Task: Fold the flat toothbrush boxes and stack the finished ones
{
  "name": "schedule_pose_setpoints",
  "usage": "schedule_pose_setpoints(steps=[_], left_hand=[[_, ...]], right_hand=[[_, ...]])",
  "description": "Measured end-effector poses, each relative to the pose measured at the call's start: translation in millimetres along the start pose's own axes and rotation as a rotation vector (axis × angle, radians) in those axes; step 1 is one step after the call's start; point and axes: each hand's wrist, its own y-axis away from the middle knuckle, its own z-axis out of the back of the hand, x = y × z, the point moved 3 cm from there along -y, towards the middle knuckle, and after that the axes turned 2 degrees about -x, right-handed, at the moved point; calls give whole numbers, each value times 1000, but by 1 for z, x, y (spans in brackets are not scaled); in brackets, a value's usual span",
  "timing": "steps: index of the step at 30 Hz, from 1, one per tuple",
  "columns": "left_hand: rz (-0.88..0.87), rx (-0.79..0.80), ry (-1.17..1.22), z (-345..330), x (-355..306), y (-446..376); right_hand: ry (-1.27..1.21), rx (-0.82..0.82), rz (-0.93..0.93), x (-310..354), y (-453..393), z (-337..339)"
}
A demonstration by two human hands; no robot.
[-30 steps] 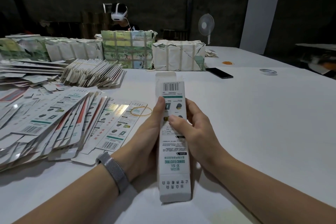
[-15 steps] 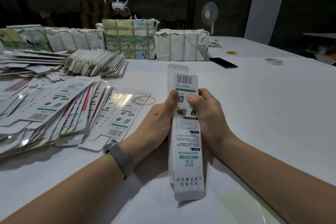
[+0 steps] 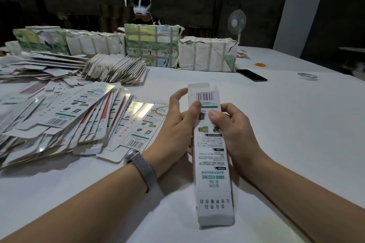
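While hands grip, box between (upright)

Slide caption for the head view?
Both hands, left and right, hold a toothbrush box beside fanned flat blanks.

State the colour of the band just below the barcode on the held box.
Green band, head view.

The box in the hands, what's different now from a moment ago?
The left hand has opened its fingers and stretched a fingertip up beside the box top flap. Its thumb still presses the front. The right hand keeps gripping the box, which stays upright. The spread of flat boxes and the rubber band haven't moved.
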Motion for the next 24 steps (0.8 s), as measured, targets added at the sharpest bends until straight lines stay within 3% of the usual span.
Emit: schedule_pose_setpoints(steps=[12,24], left_hand=[[46,-13,125,-1,8,-6],[-17,81,72,-3,8,0]], right_hand=[[57,11,-36,-5,-3,3],[-30,29,-22,-2,-7,3]])
